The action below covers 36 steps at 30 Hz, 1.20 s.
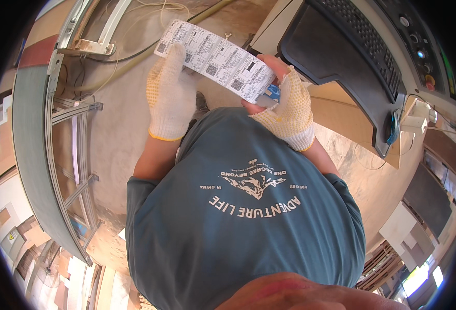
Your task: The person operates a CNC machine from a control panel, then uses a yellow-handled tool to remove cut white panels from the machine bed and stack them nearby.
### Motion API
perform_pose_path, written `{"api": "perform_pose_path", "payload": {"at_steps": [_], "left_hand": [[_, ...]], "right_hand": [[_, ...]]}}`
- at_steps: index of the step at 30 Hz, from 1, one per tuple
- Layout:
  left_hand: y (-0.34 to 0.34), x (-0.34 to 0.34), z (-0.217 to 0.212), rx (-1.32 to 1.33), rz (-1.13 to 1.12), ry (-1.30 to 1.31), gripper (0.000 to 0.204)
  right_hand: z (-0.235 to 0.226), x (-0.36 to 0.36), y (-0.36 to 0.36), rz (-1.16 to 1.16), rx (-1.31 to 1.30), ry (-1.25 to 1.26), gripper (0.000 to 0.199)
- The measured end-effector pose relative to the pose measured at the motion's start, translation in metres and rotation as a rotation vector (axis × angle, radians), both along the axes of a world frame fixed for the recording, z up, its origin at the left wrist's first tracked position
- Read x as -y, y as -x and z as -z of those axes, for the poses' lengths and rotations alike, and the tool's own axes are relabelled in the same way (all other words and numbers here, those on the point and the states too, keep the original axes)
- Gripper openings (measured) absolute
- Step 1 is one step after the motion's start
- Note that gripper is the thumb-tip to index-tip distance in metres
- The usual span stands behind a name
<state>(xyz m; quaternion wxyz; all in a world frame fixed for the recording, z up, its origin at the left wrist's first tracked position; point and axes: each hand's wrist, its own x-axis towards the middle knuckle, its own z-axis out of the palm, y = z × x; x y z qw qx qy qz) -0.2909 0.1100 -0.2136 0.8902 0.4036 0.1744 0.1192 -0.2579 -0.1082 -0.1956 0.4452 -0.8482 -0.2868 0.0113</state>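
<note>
A strip of white printed labels [215, 58] stretches between my two hands in front of my chest, its left end higher than its right. My left hand [170, 98] wears a white knit glove with yellow dots. Its thumb lies over the strip near the left end, the other fingers hidden behind. My right hand [288, 106], in a similar glove that leaves some fingertips bare, grips the right end. A small blue item [273, 92] shows beside the strip within the right hand; I cannot make out what it is.
A black desk panel [316, 49] with a keyboard [365, 39] stands at the right, beside a control panel [422, 51] with knobs and a red button. On the left runs a long grey-green conveyor belt [31, 134] on a metal frame. Cables and a hose [119, 72] lie on the floor.
</note>
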Motion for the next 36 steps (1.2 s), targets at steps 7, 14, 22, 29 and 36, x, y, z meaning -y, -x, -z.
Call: {"api": "perform_pose_path", "payload": {"at_steps": [7,14,22,29,36], "left_hand": [[0.003,-0.005,-0.006,0.047,-0.006,-0.067,0.043],[0.001,-0.014,-0.004,0.051,-0.073,-0.042,0.041],[0.003,-0.046,-0.008,0.106,-0.175,-0.057,0.038],[-0.001,-0.05,-0.004,0.11,-0.195,-0.056,0.037],[0.002,-0.049,-0.004,0.074,-0.185,-0.126,0.039]], "right_hand": [[0.001,0.002,0.005,0.021,-0.03,0.015,0.079],[0.005,0.008,0.004,0.009,0.186,-0.021,0.077],[0.003,0.017,0.006,0.001,0.117,-0.051,0.079],[0.008,0.016,0.008,0.011,0.188,-0.16,0.072],[0.004,0.018,0.014,0.003,0.226,-0.007,0.071]]}}
